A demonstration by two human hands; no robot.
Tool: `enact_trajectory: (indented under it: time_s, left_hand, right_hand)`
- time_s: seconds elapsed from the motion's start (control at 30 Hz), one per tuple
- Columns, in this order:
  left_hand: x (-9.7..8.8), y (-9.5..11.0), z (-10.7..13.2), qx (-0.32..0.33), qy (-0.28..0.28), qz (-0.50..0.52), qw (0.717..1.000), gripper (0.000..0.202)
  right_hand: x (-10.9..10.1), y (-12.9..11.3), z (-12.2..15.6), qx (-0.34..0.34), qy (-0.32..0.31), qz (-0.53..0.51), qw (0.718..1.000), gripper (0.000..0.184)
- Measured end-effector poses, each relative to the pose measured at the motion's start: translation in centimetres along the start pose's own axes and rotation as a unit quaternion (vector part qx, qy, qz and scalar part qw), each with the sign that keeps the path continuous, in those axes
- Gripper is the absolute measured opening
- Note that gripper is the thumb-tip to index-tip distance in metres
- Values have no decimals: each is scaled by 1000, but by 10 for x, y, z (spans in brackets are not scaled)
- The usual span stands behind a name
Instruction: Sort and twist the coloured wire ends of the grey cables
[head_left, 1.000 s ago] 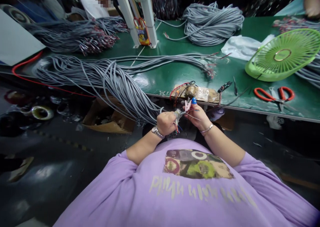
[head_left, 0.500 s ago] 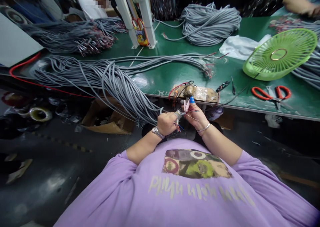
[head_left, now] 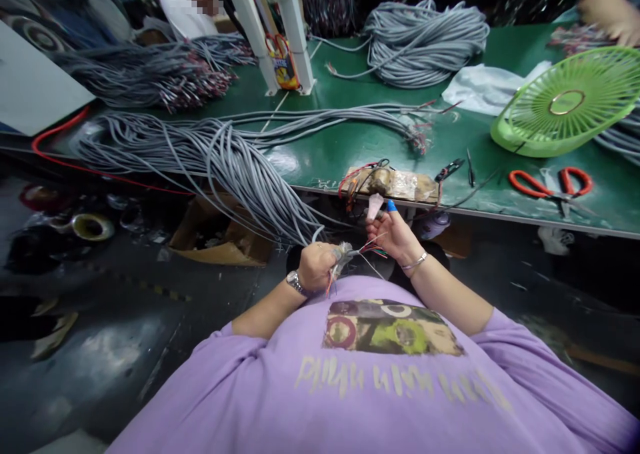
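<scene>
Cables run from beyond the left hand into its closed grip; wires, already unsheathed, spread loose toward the right hand, which pinches a pink piece. Whether it holds wires too, or how much remains, I cannot tell.

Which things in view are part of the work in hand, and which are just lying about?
In hand:
- grey cable with thin coloured wires, gripped by the left hand
- small pale pink piece, at the right hand's fingertips

Apparently lying about:
- bright green plastic fan
- red-handled metal scissors
- crumpled white sheet
</scene>
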State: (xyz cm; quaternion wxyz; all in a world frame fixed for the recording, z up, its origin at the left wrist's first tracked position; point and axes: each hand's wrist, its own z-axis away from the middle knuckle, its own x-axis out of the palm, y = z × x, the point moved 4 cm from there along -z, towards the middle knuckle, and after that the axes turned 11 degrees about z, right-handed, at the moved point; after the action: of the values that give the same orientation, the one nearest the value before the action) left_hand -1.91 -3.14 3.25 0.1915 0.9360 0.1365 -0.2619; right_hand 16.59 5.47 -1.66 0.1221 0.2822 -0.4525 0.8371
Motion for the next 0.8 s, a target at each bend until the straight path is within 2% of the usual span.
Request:
enact_trajectory:
  time_s: [0.07, 0.17, 0.27, 0.37, 0.43, 0.53, 0.73, 0.8]
  left_hand:
    - [-3, -2, 0, -52, -1, 42, 998, 15]
    - [-5, -13, -3, -202, 8, 121, 972, 19]
    - [0, -26, -4, -346, 10, 225, 911, 26]
    - [9, -36, -2, -448, 5, 338, 828, 42]
    - [14, -40, -1, -485, 3, 382, 786, 50]
    - [17, -42, 1, -511, 3, 410, 755, 53]
    - [18, -38, 5, -526, 13, 431, 734, 54]
    - [19, -36, 4, -529, 8, 439, 727, 54]
  right_hand:
    - [-2, 3, 1, 14, 2, 2, 1000, 43]
    - [-6, 8, 1, 25, 0, 11, 1000, 34]
    - [-9, 12, 2, 15, -4, 36, 999, 21]
    - [-10, 14, 5, -2, -17, 72, 997, 10]
    - [-10, 14, 8, -5, -29, 88, 996, 11]
    - [-8, 13, 14, -10, -42, 99, 994, 14]
    - [-6, 13, 15, -1, -25, 103, 994, 14]
    - [-6, 12, 12, 9, -8, 94, 996, 22]
